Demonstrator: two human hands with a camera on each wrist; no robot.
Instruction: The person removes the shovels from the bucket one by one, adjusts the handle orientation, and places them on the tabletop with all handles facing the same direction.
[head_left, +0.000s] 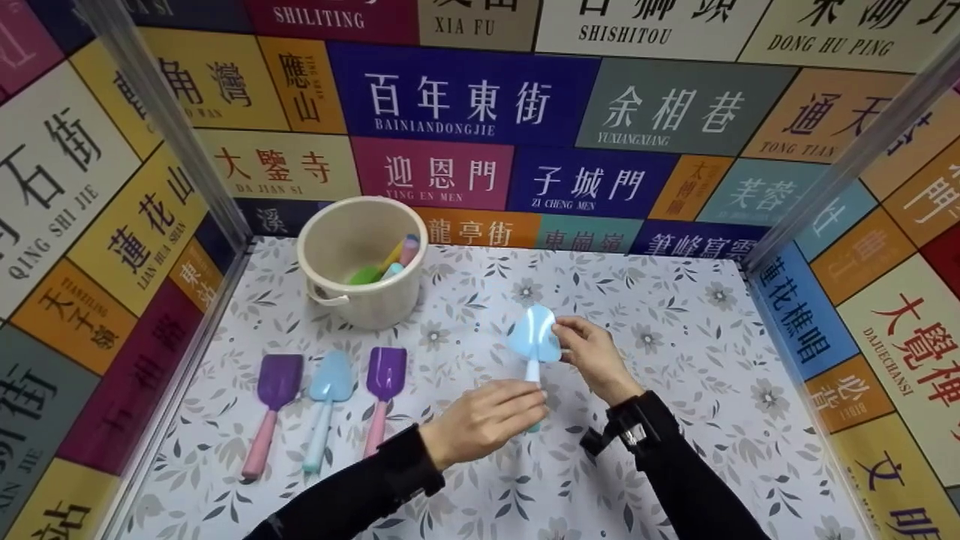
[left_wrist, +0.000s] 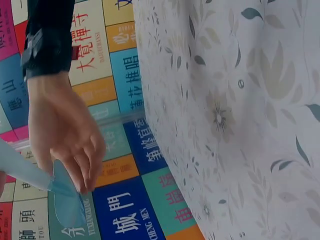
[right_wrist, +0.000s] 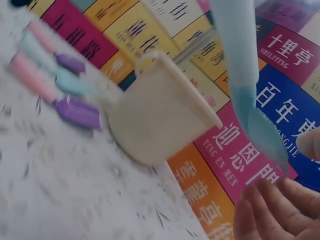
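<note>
In the head view, a toy shovel with a light blue rounded blade is held up above the table. My left hand grips its pale blue handle, with the blade pointing away from me. At the blade's right edge is my right hand, its fingertips touching the rim. In the right wrist view, the right fingers lie loosely bent by the blade, with the thumb apart from it. The left wrist view shows the right hand behind the blade.
Left on the flowered tabletop lie a purple shovel, a light blue shovel and another purple shovel. Behind them stands a cream bucket with several colourful things inside. Panels of coloured signs enclose the table.
</note>
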